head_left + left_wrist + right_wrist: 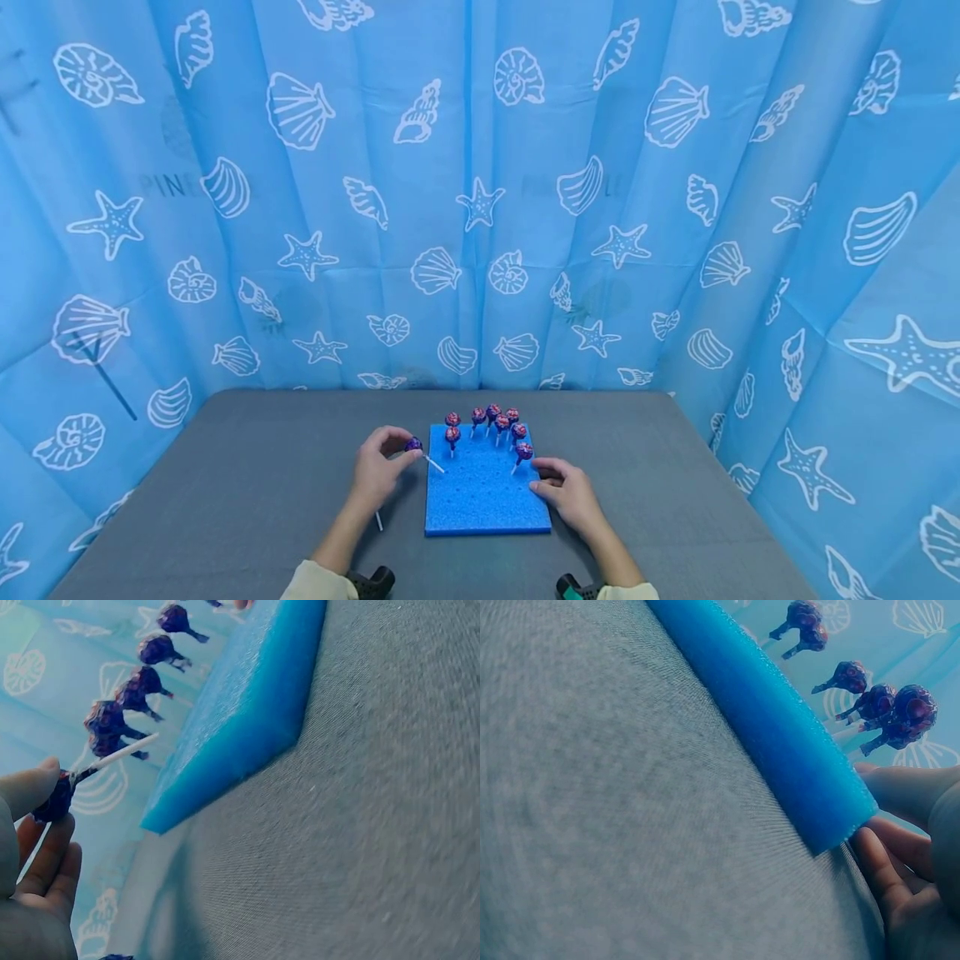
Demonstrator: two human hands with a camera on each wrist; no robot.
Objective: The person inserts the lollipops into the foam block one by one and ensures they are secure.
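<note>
My left hand (377, 468) pinches a purple-wrapped lollipop (413, 445) by its head between thumb and fingers. Its white stick (127, 750) points toward the blue foam board (487, 504), with the tip over the board's left part in the head view. Several more lollipops (452, 435) stand upright in the foam, mostly toward its back and right. At the board's right edge, my right hand (567, 493) grips the foam, thumb and fingers on either side of the edge; some of its fingers (881, 862) show against the side face.
On the grey tabletop (285, 467), a white stick (378, 521) pokes out beside the left forearm, its upper part hidden. Small holes dot the foam's surface. A blue curtain (480, 233) with shell and starfish prints hangs behind and around the table.
</note>
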